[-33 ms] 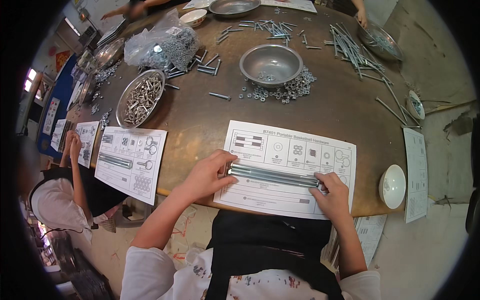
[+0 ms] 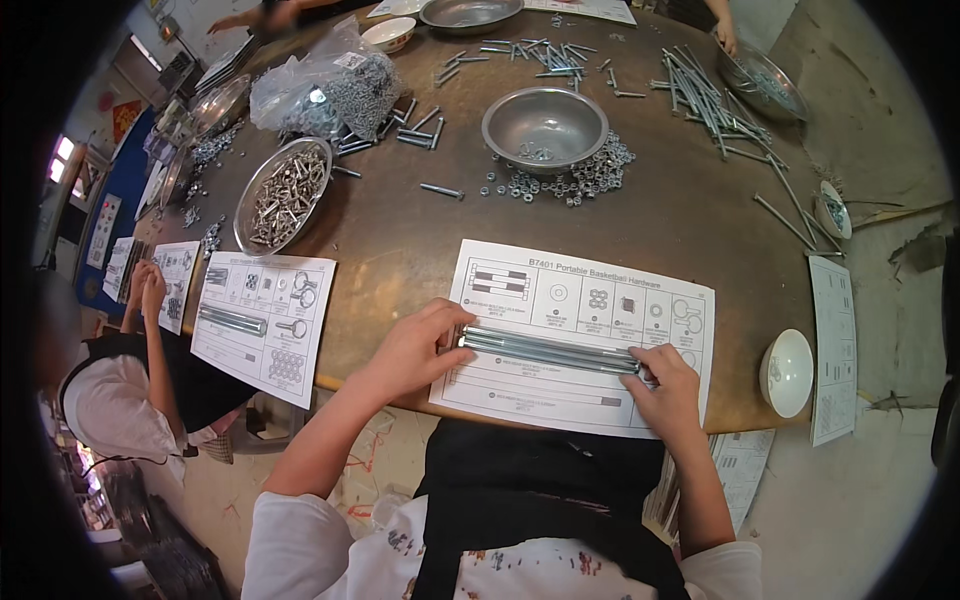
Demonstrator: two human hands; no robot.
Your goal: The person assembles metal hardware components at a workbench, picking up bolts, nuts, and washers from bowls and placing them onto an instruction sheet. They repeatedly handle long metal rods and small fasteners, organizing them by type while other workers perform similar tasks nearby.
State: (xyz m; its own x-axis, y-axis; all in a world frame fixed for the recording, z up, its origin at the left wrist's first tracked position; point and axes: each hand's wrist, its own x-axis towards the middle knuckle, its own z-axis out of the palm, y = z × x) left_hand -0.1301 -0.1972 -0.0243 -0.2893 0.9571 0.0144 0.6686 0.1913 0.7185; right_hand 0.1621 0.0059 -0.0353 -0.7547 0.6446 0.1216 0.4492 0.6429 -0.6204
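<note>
A row of long silver bolts (image 2: 550, 350) lies side by side across a printed sheet (image 2: 470, 395) at the table's near edge. My left hand (image 2: 415, 342) is closed around their left ends, thumb below and fingers above. At the right ends, my right hand (image 2: 667, 385) pinches the same bolts between thumb and fingers. The sheet carries line drawings of hardware, partly covered by the bolts and my fingers.
Beyond the sheet, a steel bowl (image 2: 545, 120) stands among loose nuts (image 2: 600, 172). Short metal fasteners (image 2: 288, 195) fill a bowl to the left. A white bowl (image 2: 786, 373) sits at right. Long bolts (image 2: 700, 100) lie far right. Another person's hands (image 2: 150, 285) are at left.
</note>
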